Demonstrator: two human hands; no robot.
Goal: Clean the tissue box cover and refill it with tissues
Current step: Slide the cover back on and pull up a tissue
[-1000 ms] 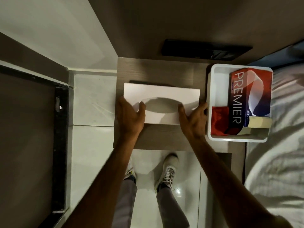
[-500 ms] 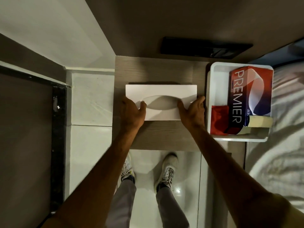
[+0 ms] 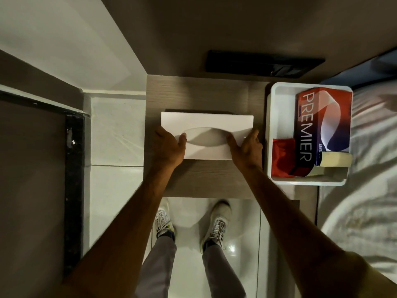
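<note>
Two hands on one tissue box cover
Left hand (image 3: 169, 147) and right hand (image 3: 247, 147) clasp the white tissue box cover (image 3: 207, 125) mid-bedside table (image 3: 204, 95); one bin (image 3: 279, 117) at its right edge holds one tissue pack (image 3: 322, 125), one red cloth (image 3: 281, 155).

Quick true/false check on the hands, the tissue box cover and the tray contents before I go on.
1. Both hands grip the white tissue box cover. True: left hand and right hand hold its ends.
2. The cover sits inside the tray. False: it is on the wooden table, left of the white tray.
3. The PREMIER tissue box lies in the tray. True.
4. The red cloth is draped over the cover. False: it is in the tray.
</note>
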